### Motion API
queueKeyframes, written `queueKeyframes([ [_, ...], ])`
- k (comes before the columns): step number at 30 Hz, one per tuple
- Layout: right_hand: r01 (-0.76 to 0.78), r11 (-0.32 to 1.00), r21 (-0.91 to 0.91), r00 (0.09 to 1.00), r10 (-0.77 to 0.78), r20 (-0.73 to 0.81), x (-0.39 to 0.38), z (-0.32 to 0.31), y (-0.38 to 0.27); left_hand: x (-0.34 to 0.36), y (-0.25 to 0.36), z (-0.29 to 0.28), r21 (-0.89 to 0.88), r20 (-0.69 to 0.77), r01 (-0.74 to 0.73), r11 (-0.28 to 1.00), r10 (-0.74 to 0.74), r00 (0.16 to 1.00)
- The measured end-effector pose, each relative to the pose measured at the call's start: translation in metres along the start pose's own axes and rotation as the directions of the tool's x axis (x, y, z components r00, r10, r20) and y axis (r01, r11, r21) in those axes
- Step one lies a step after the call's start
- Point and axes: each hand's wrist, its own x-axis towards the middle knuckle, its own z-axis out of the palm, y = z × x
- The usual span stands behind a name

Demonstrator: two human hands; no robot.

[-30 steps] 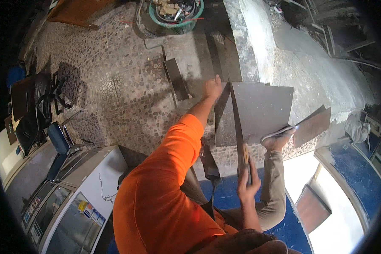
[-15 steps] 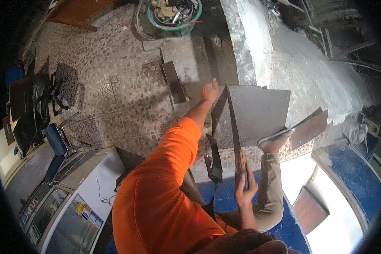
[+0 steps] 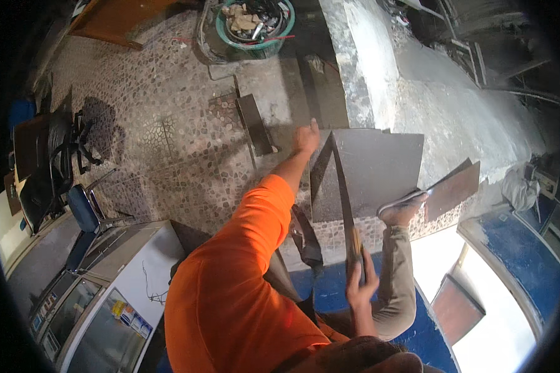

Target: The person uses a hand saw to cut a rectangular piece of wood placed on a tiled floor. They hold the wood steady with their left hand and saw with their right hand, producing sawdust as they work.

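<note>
A blue chair (image 3: pixel 83 206) and white cabinet (image 3: pixel 142 266) edge pebbled flooring (image 3: pixel 186 121).

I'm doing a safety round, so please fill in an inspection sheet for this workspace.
Surface: pebble-patterned floor.
Job's things: saw, its blade over the grey board; a sandalled foot over the board's near right corner.
Clutter: dark plank, brown board, green basin of scraps.
Hands: right hand grips the saw's handle; left hand at the grey board's far left corner, contact unclear.
Cables: thin dark wire by the white cabinet; no other seen.
Surroundings: white cabinet and blue chair on the left.
</note>
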Motion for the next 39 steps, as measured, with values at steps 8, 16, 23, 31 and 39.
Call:
queueKeyframes([
  [8,0.09,0.994,0.058,0.992,-0.085,-0.091,0.172,0.087,0.026,0.003,0.028,0.008,-0.033,0.039,-0.007,0.999,0.008,0.999],
  [16,-0.093,0.996,0.003,0.996,0.093,0.016,-0.023,-0.011,-0.011,0.008,-0.01,0.007,-0.002,0.052,0.024,1.0,-0.024,0.998],
  [23,0.052,0.998,0.04,0.995,-0.048,-0.089,0.163,0.089,0.03,0.005,0.03,0.012,-0.028,0.072,-0.018,0.999,0.02,0.997],
  [31,-0.174,0.973,0.152,0.985,0.17,0.044,-0.044,-0.014,0.018,0.001,-0.002,0.009,-0.064,0.059,0.035,0.997,-0.031,0.998],
  [39,-0.035,0.997,0.075,0.999,0.037,-0.025,0.176,0.092,0.03,-0.002,0.024,0.0,-0.031,0.096,-0.008,0.999,0.011,0.995],
])
